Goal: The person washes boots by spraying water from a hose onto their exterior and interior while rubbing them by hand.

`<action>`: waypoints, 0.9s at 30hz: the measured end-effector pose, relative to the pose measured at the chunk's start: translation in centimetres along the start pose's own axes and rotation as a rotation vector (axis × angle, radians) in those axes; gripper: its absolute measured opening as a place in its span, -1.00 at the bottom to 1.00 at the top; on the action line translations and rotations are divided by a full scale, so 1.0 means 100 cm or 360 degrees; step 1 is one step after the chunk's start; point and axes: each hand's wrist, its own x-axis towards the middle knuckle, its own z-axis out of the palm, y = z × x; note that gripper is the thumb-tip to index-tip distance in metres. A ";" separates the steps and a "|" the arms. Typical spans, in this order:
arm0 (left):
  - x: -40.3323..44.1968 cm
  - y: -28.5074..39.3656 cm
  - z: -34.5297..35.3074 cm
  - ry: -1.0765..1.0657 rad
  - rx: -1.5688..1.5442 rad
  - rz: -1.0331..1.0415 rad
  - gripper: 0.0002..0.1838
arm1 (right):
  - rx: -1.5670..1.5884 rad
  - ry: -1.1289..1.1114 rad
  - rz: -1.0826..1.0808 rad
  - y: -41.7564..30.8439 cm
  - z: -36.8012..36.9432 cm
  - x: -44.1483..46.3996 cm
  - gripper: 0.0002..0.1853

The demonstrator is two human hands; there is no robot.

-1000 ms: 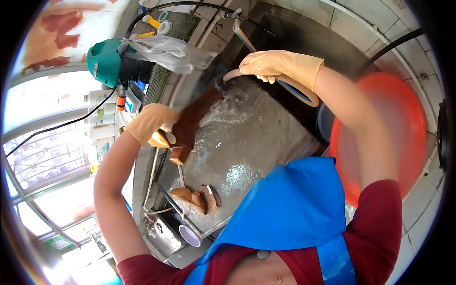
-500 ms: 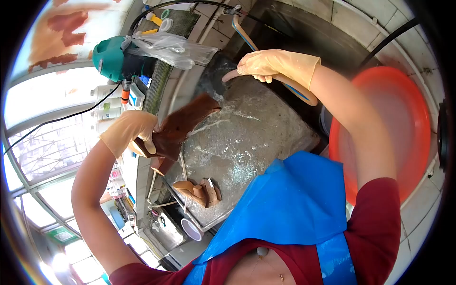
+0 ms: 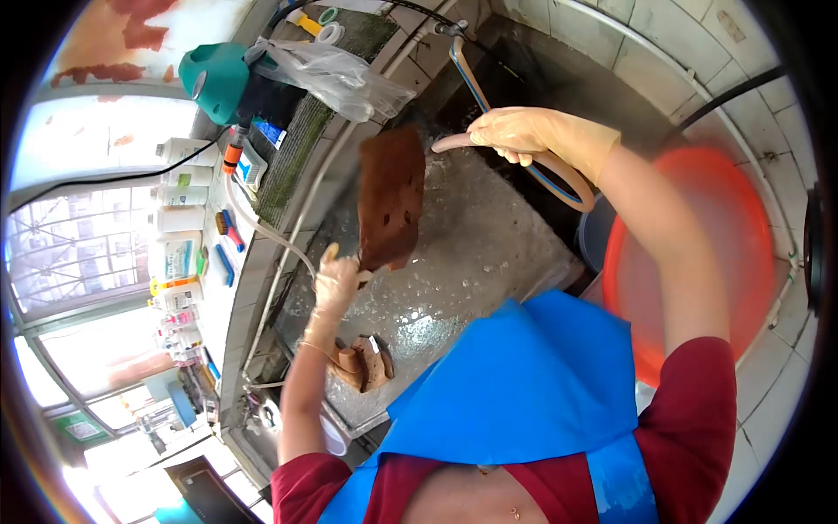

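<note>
My left hand [image 3: 336,284], in a pale rubber glove, is closed on the lower end of a wet brown leather piece [image 3: 390,192]. The piece hangs above the wet stone slab [image 3: 497,236] with its broad side facing me, and a few dark marks or holes show in it. My gloved right hand [image 3: 537,135] grips a tan hose [image 3: 454,142] with a blue stripe. The hose's open end points at the upper right edge of the leather, a short gap away. A tan-brown item with a folded flap [image 3: 360,362] lies at the slab's near left, beside my left forearm.
On the right stands a large red basin [image 3: 690,262] with cloudy liquid, near a grey bucket [image 3: 597,231]. A green pump [image 3: 216,83] and a plastic bag [image 3: 345,74] sit on the left ledge. Bottles [image 3: 182,253] and brushes [image 3: 230,229] line the windowsill.
My left hand has moved right and down, swinging the brown leather piece nearer the hose and turning it more upright. My right hand keeps its grip on the hose.
</note>
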 end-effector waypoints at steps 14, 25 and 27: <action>-0.088 -0.011 0.185 0.1012 -0.1234 -0.1306 -0.80 | 0.0345 0.0060 0.0417 -0.073 0.050 0.004 -0.55; 0.098 -0.089 0.144 -0.0362 -0.1005 -0.0783 -0.35 | 0.0219 -0.0056 0.0595 -0.136 0.081 -0.015 -0.43; 0.096 -0.082 0.137 -0.0532 -0.0766 -0.0819 -0.39 | 0.0206 -0.0070 0.0613 -0.147 0.085 -0.020 -0.44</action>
